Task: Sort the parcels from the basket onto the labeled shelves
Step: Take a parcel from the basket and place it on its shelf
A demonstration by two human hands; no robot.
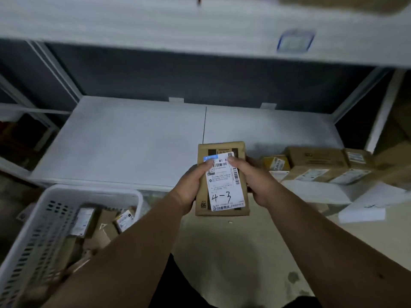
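Observation:
A small brown cardboard parcel point(222, 192) with a white shipping label marked "4-3" by hand is held up in front of me. My left hand point(191, 185) grips its left edge with the thumb on the label. My right hand point(255, 178) grips its right edge, thumb on the label's top. At lower left stands the white plastic basket point(40, 236), holding several brown parcels point(104, 227). Beyond the hands lies a white lower shelf point(124, 141). The upper shelf point(155, 30) carries a blurred blue-framed label point(294, 41).
Several labelled cardboard boxes point(318, 165) sit on the right end of the lower shelf. White flat packages point(364, 207) lie on the floor at right. Grey shelf uprights point(62, 72) frame the bay. Another shelving unit point(22, 134) is at far left.

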